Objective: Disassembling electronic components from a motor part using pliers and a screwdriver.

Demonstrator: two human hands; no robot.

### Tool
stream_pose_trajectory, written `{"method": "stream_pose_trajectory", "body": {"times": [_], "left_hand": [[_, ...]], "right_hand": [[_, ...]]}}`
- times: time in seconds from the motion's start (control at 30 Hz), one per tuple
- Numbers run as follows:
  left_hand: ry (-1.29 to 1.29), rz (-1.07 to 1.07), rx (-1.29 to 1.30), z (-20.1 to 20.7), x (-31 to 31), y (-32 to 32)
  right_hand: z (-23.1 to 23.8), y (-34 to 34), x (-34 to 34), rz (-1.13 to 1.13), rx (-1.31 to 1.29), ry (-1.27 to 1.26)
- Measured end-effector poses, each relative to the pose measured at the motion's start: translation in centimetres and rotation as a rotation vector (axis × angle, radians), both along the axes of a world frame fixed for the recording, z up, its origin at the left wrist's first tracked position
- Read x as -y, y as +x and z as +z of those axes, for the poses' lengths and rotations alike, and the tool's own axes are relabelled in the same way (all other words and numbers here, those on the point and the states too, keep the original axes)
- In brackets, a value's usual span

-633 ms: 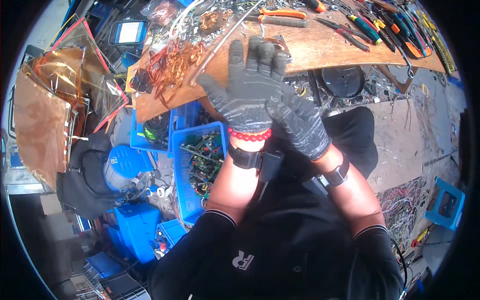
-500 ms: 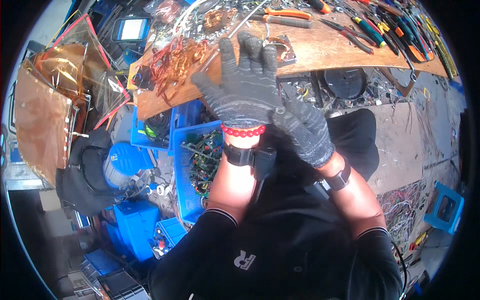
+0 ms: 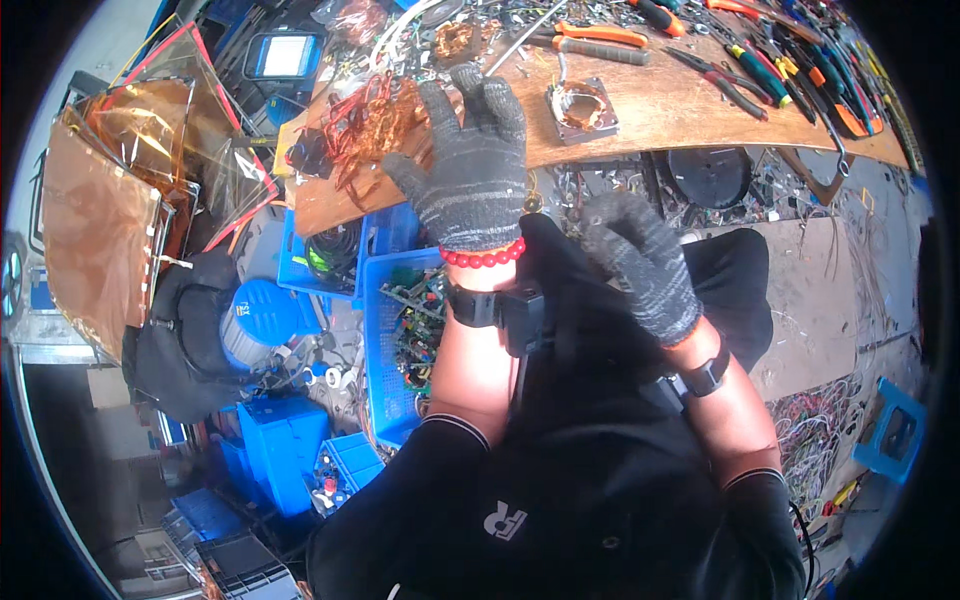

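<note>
My left hand [image 3: 472,170], in a dark grey knitted glove, is held over the near edge of the wooden bench [image 3: 660,120] with its fingers stretched out. It holds nothing. Beyond and beside it lies a tangle of copper and red wire [image 3: 375,130]. To its right, on the bench, rests a dark square part with a copper coil [image 3: 583,108]. My right hand [image 3: 648,270], gloved alike, hangs lower, over my lap and apart from the left. Its fingers are bent and blurred, and I cannot make out anything in them.
Pliers [image 3: 720,82], cutters [image 3: 600,42] and other tools crowd the bench's far right. Below the bench's left part stand a blue crate of circuit boards [image 3: 395,400] and another blue crate [image 3: 293,258]. Amber film sheets [image 3: 95,220] stand at left; a blue stool [image 3: 890,435] at right.
My right hand has come away from the left glove and moved right and down. The left has shifted slightly left, and the square coil part now shows fully.
</note>
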State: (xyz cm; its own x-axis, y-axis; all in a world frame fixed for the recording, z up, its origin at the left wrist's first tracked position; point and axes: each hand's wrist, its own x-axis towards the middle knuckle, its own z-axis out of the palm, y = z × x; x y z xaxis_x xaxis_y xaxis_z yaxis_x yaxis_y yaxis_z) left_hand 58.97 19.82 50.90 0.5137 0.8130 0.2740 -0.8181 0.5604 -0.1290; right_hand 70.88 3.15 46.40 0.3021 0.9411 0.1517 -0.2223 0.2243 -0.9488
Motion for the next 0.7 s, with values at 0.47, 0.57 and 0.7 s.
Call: {"method": "stream_pose_trajectory", "body": {"times": [0.47,0.57,0.7], "left_hand": [[0.211,-0.057,-0.458,-1.6,0.9,0.8],[0.178,-0.156,-0.585,-0.4,0.6,-0.6],[0.124,-0.052,-0.048,-2.6,-5.0,-6.9]], "right_hand": [[-1.3,0.7,-1.3,-0.349,1.151,0.474],[0.0,1.4,0.7,-0.336,1.076,0.436],[0.3,5.4,5.8,-0.254,0.546,0.01]]}}
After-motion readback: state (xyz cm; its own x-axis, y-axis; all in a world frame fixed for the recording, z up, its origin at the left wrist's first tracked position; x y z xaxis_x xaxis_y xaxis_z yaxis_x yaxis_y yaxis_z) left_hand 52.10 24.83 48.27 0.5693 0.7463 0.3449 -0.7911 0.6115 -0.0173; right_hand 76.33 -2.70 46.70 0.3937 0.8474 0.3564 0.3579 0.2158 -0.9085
